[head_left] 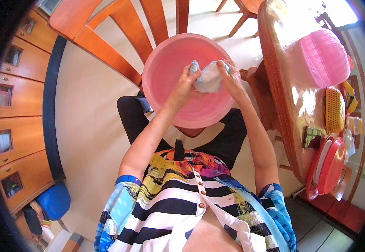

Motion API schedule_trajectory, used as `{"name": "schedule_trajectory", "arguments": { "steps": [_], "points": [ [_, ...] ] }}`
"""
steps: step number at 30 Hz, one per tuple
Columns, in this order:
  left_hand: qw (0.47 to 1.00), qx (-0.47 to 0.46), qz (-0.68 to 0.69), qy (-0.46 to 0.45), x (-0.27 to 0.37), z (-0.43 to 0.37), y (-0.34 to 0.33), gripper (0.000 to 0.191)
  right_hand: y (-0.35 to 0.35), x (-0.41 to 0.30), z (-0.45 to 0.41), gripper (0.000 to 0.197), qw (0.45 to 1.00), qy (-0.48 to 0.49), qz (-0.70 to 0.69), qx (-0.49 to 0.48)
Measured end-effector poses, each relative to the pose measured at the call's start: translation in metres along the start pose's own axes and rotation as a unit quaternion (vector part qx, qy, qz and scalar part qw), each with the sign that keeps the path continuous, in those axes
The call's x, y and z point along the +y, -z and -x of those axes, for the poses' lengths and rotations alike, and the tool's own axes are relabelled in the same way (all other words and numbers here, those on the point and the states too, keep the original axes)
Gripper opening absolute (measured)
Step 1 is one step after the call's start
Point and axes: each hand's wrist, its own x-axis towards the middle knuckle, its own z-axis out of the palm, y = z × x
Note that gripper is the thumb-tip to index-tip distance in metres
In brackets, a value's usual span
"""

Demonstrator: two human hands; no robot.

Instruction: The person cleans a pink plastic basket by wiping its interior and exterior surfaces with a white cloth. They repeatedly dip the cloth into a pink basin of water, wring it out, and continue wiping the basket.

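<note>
A large pink plastic basin (pixel 162 78) sits in front of me, between my knees. Over its inside, a pale cloth with light-blue edging (pixel 210 78) is bunched up between my two hands. My left hand (pixel 187 82) grips the cloth's left end, where a blue-edged bit sticks up past the fingers. At the other side, my right hand (pixel 231 75) pinches the blue edge, with the thumb on the near face. The cloth sags between them and hides part of the basin's floor. Whether the basin holds water I cannot tell.
A wooden chair (pixel 129 37) with a slatted back stands just beyond the basin. To the right, a wooden table (pixel 299 104) bears a pink mesh food cover (pixel 325 60), a yellow basket (pixel 334 110), a phone (pixel 312 137) and red trays (pixel 332 165). Wooden cabinets (pixel 22 107) line the left.
</note>
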Motion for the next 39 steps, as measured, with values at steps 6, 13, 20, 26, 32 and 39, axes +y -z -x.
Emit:
{"name": "schedule_trajectory", "arguments": {
  "steps": [6,13,20,26,32,39],
  "points": [
    [0.972,-0.053,0.223,0.041,-0.008,-0.022,0.004,0.037,0.007,-0.051,0.011,0.046,0.99,0.09,-0.057,0.088],
    [0.974,0.047,-0.203,0.092,0.007,-0.01,0.002,0.043,0.027,-0.061,0.008,0.039,0.983,0.07,0.071,0.152],
    [0.765,0.029,-0.517,-0.383,0.021,0.003,-0.023,0.04,0.028,-0.084,0.01,0.043,0.995,0.064,0.028,0.073],
    [0.942,-0.018,-0.239,-0.234,0.055,0.01,-0.041,0.021,0.046,-0.083,0.013,0.038,0.993,0.085,0.077,0.0],
    [0.89,0.027,-0.306,-0.337,0.087,0.003,-0.053,0.016,0.057,-0.059,0.036,0.04,0.97,0.055,0.105,-0.212],
    [0.861,-0.058,-0.336,-0.377,0.071,-0.006,-0.111,0.021,0.032,-0.002,0.051,0.046,0.951,-0.002,-0.31,-0.008]
  ]
}}
